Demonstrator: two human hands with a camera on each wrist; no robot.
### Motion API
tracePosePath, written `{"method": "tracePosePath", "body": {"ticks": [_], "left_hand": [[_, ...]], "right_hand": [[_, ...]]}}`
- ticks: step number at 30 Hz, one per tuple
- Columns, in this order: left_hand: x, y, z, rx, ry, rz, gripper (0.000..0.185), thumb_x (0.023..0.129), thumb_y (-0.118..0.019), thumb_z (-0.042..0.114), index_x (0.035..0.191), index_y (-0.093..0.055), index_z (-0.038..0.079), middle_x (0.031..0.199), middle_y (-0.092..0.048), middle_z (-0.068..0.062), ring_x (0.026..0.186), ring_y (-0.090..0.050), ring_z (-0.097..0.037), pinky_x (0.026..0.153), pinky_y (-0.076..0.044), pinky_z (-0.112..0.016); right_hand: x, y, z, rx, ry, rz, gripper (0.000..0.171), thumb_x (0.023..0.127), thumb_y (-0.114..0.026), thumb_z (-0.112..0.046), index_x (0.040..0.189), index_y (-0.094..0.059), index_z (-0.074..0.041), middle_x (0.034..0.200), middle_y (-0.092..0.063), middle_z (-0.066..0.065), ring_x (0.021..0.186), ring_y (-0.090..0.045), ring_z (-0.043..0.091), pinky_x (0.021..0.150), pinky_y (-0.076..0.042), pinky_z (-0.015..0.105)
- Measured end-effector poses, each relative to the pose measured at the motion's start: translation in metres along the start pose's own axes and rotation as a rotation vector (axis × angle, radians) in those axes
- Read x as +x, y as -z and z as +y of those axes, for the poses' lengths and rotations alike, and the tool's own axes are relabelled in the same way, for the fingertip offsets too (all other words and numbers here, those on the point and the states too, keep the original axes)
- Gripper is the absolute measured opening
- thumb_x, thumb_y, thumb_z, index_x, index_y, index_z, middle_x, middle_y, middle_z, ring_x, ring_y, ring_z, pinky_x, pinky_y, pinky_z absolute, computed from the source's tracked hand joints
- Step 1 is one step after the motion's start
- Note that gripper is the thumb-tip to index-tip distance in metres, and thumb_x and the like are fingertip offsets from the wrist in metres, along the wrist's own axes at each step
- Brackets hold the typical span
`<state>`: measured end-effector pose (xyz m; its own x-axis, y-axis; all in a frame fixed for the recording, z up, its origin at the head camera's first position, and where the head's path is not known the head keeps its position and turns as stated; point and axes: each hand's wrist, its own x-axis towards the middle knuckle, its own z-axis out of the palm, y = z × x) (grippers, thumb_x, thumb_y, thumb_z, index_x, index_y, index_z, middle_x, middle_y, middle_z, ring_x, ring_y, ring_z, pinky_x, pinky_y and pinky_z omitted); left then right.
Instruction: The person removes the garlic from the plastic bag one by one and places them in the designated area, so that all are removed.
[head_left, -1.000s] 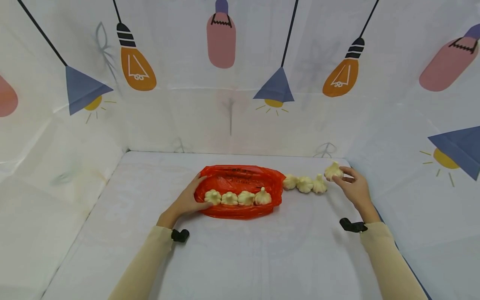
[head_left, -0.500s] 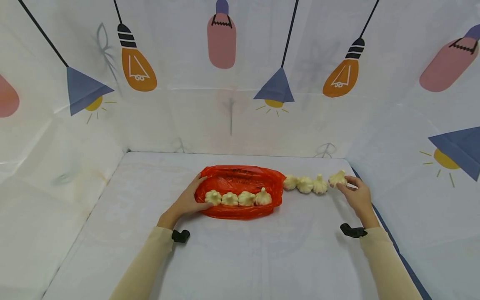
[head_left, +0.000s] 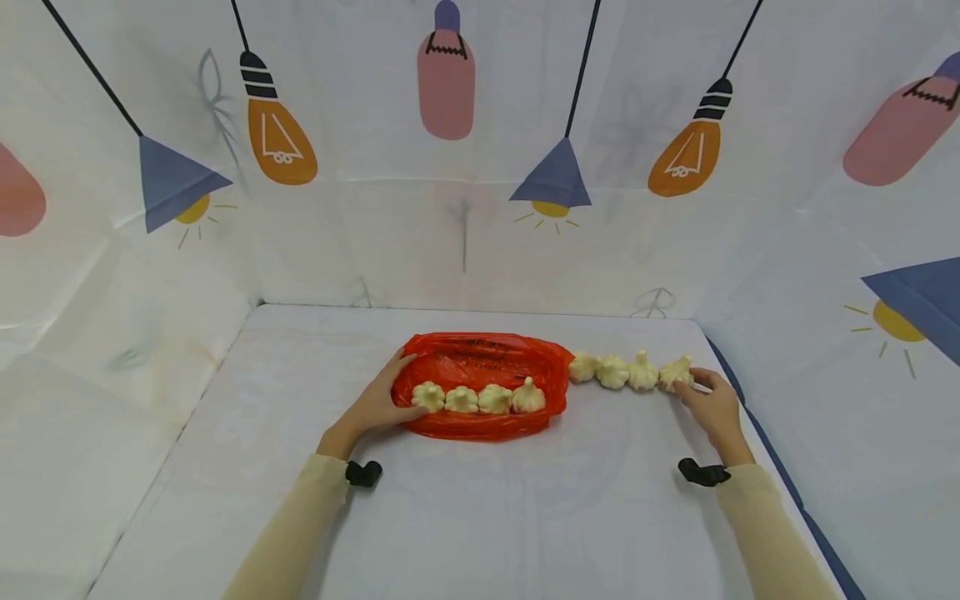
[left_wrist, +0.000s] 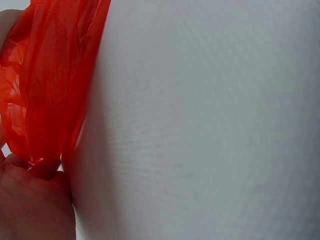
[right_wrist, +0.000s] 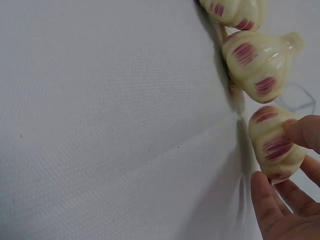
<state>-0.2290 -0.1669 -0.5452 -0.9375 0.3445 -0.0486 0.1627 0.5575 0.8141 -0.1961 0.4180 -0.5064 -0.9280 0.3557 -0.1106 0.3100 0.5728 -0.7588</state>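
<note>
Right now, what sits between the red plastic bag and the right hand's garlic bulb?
Three garlic bulbs in a row on the white tabletop, head view.

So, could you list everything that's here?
Garlic bulbs: eight, cream, four inside the bag, four rowed to its right
Plastic bag: one, red, on the table
Table: one, white, beneath the bag
Backdrop: count unclear, white, behind and beside the table
Printed lamps: three, blue, on the backdrop
Printed light bulbs: two, orange, likewise
Printed rounded shapes: three, pink, likewise
Wrist pieces: two, black, one per wrist
Sleeves: two, beige, one per arm
Left hand: one, gripping the bag's left end
Right hand: one, pinching the rightmost garlic
</note>
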Motion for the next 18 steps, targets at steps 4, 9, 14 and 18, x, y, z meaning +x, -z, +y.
{"method": "tracePosePath", "body": {"ticks": [4,9,14,18], "left_hand": [[-0.0004,-0.0005,0.0003,0.0,0.002,-0.002,0.105,0.079,-0.086,0.048,0.162,-0.028,0.02,0.174,-0.007,-0.009,0.158,-0.016,-0.042,0.12,-0.026,-0.068],[-0.0007,-0.0007,0.0003,-0.003,0.0,-0.001,0.105,0.078,-0.086,0.047,0.162,-0.028,0.019,0.174,-0.007,-0.01,0.158,-0.016,-0.042,0.12,-0.026,-0.068],[-0.0001,-0.0006,-0.0005,-0.001,-0.004,0.001,0.105,0.079,-0.086,0.047,0.162,-0.029,0.021,0.174,-0.008,-0.009,0.158,-0.016,-0.041,0.12,-0.026,-0.068],[-0.0001,-0.0005,-0.0003,-0.004,-0.002,0.001,0.105,0.079,-0.086,0.048,0.162,-0.028,0.021,0.174,-0.007,-0.009,0.158,-0.015,-0.041,0.12,-0.026,-0.069]], "right_hand": [[-0.0006,-0.0024,0.001,-0.026,-0.005,0.017,0.065,0.102,-0.063,-0.035,0.149,-0.045,0.005,0.151,-0.046,0.033,0.129,-0.057,0.043,0.064,-0.042,0.004],[0.0003,-0.004,0.0019,-0.013,-0.011,0.027,0.063,0.102,-0.063,-0.033,0.148,-0.045,0.005,0.153,-0.044,0.032,0.132,-0.055,0.044,0.064,-0.041,0.003],[0.0004,-0.0046,0.0015,0.013,-0.029,0.007,0.064,0.103,-0.061,-0.034,0.151,-0.041,0.004,0.156,-0.039,0.032,0.136,-0.051,0.046,0.065,-0.041,0.002],[0.001,-0.0061,0.0023,0.017,-0.043,0.003,0.066,0.103,-0.061,-0.036,0.152,-0.04,0.004,0.156,-0.039,0.031,0.135,-0.051,0.045,0.065,-0.04,0.002]]}}
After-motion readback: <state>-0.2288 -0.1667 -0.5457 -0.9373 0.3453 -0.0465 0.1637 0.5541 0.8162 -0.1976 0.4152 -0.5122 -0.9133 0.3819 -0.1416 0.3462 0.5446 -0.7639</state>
